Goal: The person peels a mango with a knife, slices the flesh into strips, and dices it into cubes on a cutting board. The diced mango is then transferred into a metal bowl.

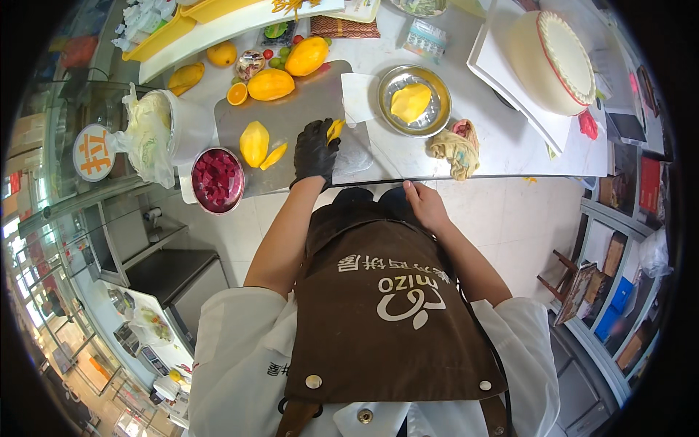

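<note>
My left hand [315, 151], in a black glove, rests over the grey cutting board [231, 131] with its fingers closed on a yellow mango slice [335, 130]. Beside it lie a peeled mango piece [254, 143] and a thinner mango slice [274, 156]. My bare right hand [425, 205] is at the table's front edge, its thumb pointing forward and its fingers curled out of sight. What it grips is hidden; a thin pale line runs from near it toward the board. A metal bowl [445, 109] with a large mango piece [411, 102] stands ahead of that hand.
Whole mangoes [271, 85] and a halved orange [237, 93] lie at the board's far side. A bowl of dark red cubes [218, 180] and a bagged white tub [191, 125] stand left. Right are a crumpled cloth [456, 150] and a white cake [557, 62].
</note>
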Demonstrator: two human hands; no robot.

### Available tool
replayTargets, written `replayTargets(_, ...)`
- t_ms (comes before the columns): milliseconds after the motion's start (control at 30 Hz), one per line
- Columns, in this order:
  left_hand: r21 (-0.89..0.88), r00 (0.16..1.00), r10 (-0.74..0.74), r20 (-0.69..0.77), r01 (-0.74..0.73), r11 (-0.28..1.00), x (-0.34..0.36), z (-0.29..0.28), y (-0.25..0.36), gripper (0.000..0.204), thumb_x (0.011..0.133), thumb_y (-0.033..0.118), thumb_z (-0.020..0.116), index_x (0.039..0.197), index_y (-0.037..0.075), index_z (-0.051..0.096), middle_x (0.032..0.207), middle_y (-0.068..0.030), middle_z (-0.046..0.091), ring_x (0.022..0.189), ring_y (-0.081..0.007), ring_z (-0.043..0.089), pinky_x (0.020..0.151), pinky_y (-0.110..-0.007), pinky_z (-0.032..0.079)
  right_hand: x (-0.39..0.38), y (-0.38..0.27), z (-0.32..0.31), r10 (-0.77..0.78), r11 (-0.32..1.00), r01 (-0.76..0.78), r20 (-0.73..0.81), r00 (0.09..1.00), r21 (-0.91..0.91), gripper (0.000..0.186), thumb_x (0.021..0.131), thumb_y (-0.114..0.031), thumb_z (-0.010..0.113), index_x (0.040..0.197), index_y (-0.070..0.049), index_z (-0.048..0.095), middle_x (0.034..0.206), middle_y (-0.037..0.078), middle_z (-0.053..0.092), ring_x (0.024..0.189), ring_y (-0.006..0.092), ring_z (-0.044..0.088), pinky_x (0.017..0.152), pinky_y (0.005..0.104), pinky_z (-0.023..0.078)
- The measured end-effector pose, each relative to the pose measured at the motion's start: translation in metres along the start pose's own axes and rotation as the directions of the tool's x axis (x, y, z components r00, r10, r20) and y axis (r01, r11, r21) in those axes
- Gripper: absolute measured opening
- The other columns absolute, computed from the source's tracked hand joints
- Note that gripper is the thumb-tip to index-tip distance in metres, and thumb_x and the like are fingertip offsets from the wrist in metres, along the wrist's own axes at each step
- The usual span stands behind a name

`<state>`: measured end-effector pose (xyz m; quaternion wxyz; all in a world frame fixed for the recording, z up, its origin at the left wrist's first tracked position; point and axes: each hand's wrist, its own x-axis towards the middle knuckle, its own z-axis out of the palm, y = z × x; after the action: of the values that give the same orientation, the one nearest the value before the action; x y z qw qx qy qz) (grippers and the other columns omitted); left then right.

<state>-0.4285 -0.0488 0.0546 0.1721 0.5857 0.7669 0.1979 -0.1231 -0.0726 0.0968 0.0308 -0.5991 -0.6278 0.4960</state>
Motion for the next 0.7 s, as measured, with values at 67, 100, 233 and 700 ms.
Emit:
replayTargets(67,-0.026,0.999,-0.033,-0.004,0.033,0.999,-0.012,-0.007,-0.005,0.052,0.086,0.023,0.076,0.136,0.014,0.062,0.128,-0.0177,0.062,0.119,-0.0391,0.059,0.102,-0.047,0.049,0.004,0.001,0.003,-0.017,1.000,0.017,0.013,1.000,-0.023,0.064,0.106,-0.057,0.042,0.093,0.001,0.067,0.088,0.028,0.068,0.088,0.0496,0.065,0.077,0.0529,0.049)
replayTargets(100,-0.026,0.995,-0.091,0.030,0.092,0.995,-0.017,-0.011,-0.007,0.052,0.087,0.024,0.075,0.136,0.014,0.062,0.129,-0.0181,0.061,0.119,-0.0389,0.060,0.101,-0.047,0.049,0.006,0.002,0.004,-0.024,0.999,0.024,0.018,1.000,-0.034,0.065,0.106,-0.058,0.041,0.093,0.001,0.067,0.089,0.028,0.069,0.089,0.0496,0.065,0.078,0.0533,0.050)
replayTargets(233,-0.103,0.982,-0.187,0.026,0.189,0.977,-0.017,-0.007,-0.024,0.047,0.088,0.027,0.074,0.132,0.012,0.065,0.128,-0.0193,0.061,0.116,-0.0391,0.062,0.099,-0.047,0.050,0.012,0.008,0.013,-0.004,0.996,0.007,0.036,0.999,-0.089,0.067,0.107,-0.058,0.039,0.094,0.000,0.069,0.091,0.029,0.069,0.092,0.0489,0.066,0.080,0.0541,0.050)
replayTargets(700,-0.083,0.981,-0.171,0.090,0.178,0.980,-0.018,-0.012,-0.003,0.040,0.092,0.024,0.071,0.131,0.015,0.067,0.130,-0.0180,0.060,0.116,-0.0370,0.063,0.099,-0.045,0.051,0.021,-0.020,0.038,0.045,0.975,-0.029,0.069,0.997,-0.221,0.071,0.108,-0.058,0.032,0.096,-0.001,0.072,0.098,0.027,0.072,0.099,0.0450,0.068,0.088,0.0534,0.052)
